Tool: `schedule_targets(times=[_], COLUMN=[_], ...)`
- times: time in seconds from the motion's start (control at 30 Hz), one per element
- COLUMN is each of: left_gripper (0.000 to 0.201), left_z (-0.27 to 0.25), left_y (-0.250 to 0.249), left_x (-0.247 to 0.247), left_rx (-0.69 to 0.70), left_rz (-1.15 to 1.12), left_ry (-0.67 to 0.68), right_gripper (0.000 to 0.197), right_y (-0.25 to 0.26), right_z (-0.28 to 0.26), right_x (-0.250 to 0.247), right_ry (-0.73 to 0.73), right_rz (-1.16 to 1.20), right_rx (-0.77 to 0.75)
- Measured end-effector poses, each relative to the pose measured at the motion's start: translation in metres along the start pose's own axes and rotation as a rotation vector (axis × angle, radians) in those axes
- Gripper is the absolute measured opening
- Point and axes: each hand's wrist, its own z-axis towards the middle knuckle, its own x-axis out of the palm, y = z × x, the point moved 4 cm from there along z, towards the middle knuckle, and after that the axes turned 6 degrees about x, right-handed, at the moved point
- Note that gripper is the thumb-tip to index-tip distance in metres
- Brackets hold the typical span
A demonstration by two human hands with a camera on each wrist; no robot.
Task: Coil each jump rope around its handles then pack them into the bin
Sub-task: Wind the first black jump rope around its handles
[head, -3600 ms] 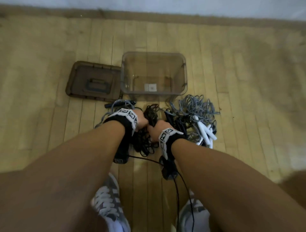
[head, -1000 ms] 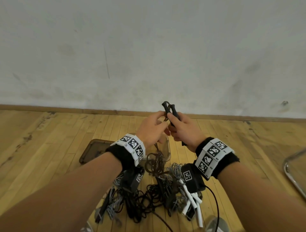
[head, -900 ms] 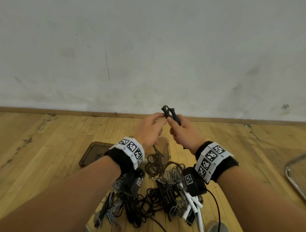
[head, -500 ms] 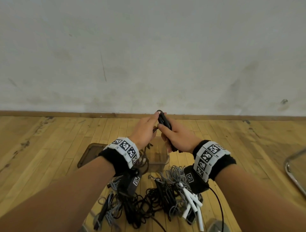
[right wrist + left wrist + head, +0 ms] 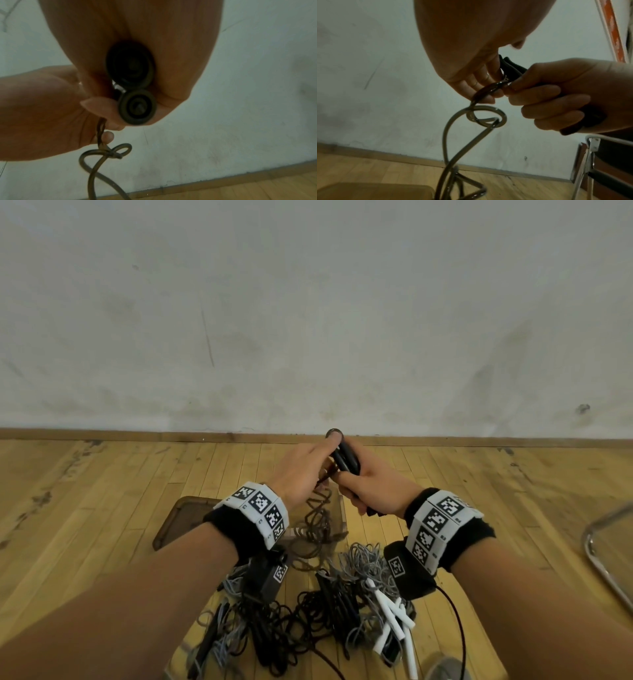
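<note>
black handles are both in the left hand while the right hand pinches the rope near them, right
Not quite: the hands are swapped. The left wrist view shows the right hand gripping both black handles, while the left hand pinches the rope near them.

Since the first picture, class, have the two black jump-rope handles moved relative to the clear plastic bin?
Yes. The black handles, gripped in the right hand, have risen from floor level beside the bin to above it.

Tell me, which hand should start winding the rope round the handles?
Probably the left hand: it already pinches the rope just below the black handles, which the right hand holds together.
</note>
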Motion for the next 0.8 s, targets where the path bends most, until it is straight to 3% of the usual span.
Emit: schedule_targets(times=[0.17, 0.33, 0.53, 0.67, 0.8], left_gripper=[0.062, 0.048, 0.042, 0.047, 0.018], left_z=[0.006, 0.013, 0.008, 0.005, 0.004], left_y=[-0.001, 0.005, 0.004, 0.003, 0.012], left_x=[0.002, 0.002, 0.007, 0.001, -0.006], left_rx=[0.042, 0.007, -0.092, -0.048, 0.002], left_rz=[0.232, 0.158, -0.048, 0.094, 0.313], left_ry=[-0.101, -0.097, 0.011, 0.083, 0.104], right_gripper=[0.044, 0.039, 0.032, 0.033, 0.033], right_y=[0.007, 0.007, 0.003, -0.010, -0.017], right_z=[0.005, 0.000, 0.000, 0.007, 0.012], right_x=[0.002, 0.000, 0.003, -0.009, -0.018], right_ry=[-0.062, 0.008, 0.084, -0.050, -0.170], right_rz=[-0.187, 0.183, 0.262, 0.137, -0.104], right_rx=[-0.008, 0.041, 0.024, 0.056, 0.061])
